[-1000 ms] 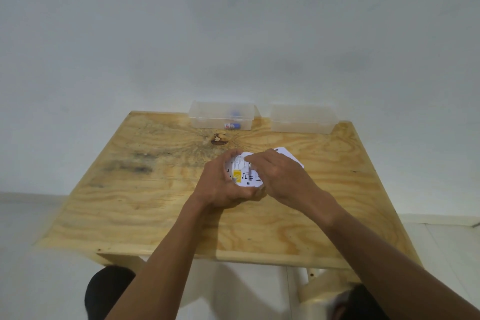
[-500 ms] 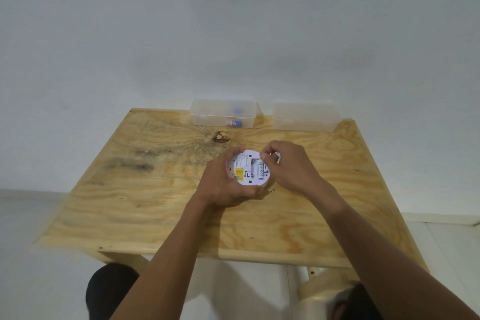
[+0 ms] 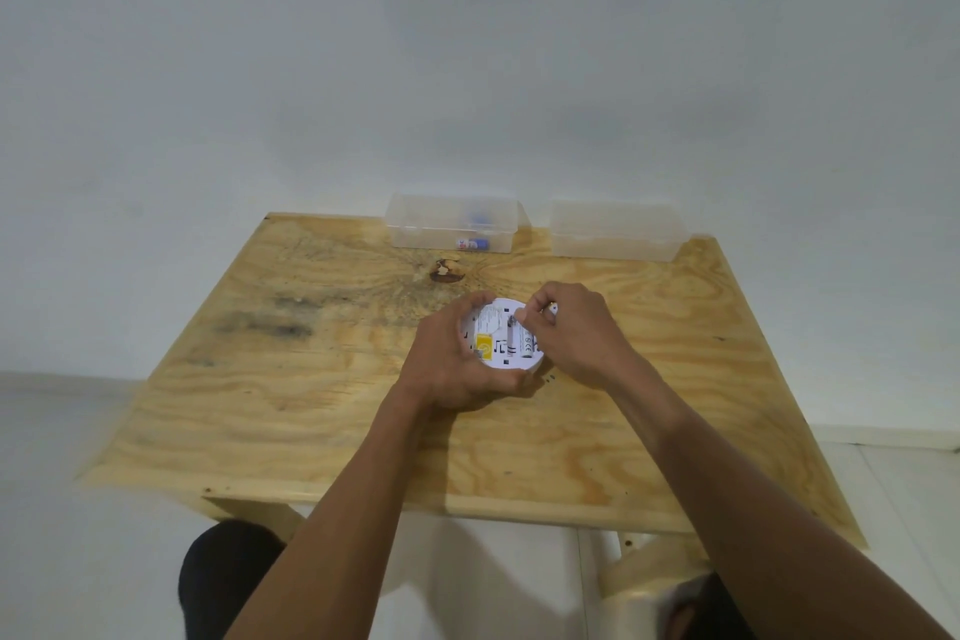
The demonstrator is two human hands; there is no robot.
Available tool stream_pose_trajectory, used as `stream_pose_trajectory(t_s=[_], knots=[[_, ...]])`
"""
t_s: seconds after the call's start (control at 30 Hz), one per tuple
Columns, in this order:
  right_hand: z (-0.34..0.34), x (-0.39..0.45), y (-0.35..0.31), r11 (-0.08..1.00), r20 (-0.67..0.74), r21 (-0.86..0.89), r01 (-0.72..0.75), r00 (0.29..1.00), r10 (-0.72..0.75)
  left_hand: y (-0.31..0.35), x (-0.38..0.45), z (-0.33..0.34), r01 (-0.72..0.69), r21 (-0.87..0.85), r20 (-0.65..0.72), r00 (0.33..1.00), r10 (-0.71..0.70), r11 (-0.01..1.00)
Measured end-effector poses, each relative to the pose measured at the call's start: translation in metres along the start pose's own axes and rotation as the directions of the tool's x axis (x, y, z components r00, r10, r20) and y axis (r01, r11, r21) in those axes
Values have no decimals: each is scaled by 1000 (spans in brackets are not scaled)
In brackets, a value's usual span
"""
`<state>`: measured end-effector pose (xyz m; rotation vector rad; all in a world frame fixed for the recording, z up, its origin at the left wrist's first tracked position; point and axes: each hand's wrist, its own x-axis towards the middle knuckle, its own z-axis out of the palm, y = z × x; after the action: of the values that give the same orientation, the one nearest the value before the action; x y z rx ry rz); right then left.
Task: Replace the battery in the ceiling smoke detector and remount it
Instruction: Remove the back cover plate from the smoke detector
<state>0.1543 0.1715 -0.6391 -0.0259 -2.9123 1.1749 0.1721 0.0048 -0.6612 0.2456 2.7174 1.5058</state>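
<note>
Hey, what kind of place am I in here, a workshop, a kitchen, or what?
Probably a plain indoor work corner, not a kitchen: a bare plywood table against a blank white wall, with two clear plastic boxes at its far edge.

Both forearms are bare, no sleeves, watch or rings showing on the left hand or right hand.

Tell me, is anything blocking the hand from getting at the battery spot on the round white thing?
Nothing visible does. The left hand holds the smoke detector with its back facing up, and the right hand has its fingertips right at the open battery slot, with no cover between them.
</note>
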Motion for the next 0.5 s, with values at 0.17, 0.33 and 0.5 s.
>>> stream_pose_trajectory(t_s=[0.17,0.33,0.5], knots=[[1,-5,-1,998,-44,65,16,999,-13,2,-1,0,-6,5,-9,1000,6,1000],[3,-15,-3,991,-106,121,62,993,-49,3,-3,-1,-2,25,-9,1000,2,1000],[11,-22,1,982,-91,171,73,994,-59,3,-4,-2,-4,30,-6,1000,4,1000]])
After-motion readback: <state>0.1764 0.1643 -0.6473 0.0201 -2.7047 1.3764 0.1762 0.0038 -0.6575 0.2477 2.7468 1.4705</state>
